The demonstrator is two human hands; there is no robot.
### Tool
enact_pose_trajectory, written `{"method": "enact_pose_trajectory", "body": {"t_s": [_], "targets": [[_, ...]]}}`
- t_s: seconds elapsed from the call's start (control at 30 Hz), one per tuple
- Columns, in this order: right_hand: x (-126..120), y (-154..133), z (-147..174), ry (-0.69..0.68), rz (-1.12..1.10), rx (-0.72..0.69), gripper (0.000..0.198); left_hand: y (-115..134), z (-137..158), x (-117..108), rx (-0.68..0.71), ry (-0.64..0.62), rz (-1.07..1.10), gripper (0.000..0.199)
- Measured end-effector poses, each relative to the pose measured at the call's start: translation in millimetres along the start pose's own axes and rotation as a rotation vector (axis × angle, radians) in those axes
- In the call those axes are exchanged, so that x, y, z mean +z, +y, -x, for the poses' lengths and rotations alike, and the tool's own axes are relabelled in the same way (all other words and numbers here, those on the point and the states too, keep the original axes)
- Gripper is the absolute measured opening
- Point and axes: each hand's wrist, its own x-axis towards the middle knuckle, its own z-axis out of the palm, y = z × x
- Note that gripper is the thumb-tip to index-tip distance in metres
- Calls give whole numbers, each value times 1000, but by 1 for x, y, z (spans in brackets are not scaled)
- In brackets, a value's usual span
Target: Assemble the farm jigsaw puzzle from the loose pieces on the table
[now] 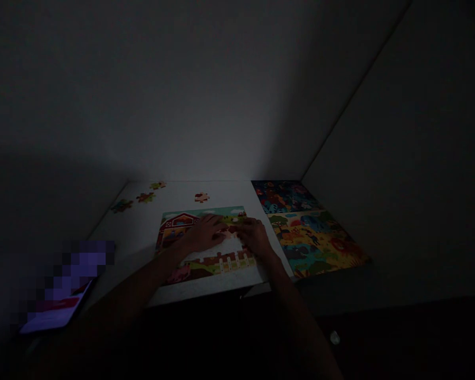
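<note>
A farm jigsaw puzzle [182, 219] with a red barn and a white fence lies on the white table, with a bare gap in its middle right. Over its centre, my left hand [207, 234] has its fingers bent, the tips at the edge of the gap. From the right side, my right hand [255, 237] reaches in, its fingers closed at a small reddish-brown puzzle piece [233, 229] between the two hands. Dim light and the fingers partly hide that piece.
Several loose puzzle pieces [145, 197] lie at the far left, and a single piece [201, 197] sits behind the puzzle. Right of it are a dark picture puzzle [287, 195] and an animal puzzle [316, 240]. A lit tablet-like screen [59, 311] stands at lower left. Walls enclose the table.
</note>
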Motion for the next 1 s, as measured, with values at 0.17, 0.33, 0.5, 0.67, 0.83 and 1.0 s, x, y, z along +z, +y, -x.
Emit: {"method": "enact_pose_trajectory", "body": {"t_s": [0.17, 0.33, 0.5, 0.67, 0.83, 1.0], "targets": [[-2, -5, -1, 12, -69, 24, 23, 3, -1, -2, -8, -27, -64, 33], [-4, -5, -1, 6, -85, 43, 22, 9, 0, -12, 18, -6, -81, 34], [-1, 2, -3, 66, -71, 30, 22, 2, 40, -37, -231, 166, 17, 41], [4, 12, -9, 87, -53, 52, 23, -26, 112, -46, -333, 215, 40, 41], [1, 22, -14, 45, -54, 41, 30, -36, 146, -34, -470, 205, -14, 45], [-9, 32, -45, 72, -31, 80, 40, -33, 143, -29, -464, 203, -13, 39]]}}
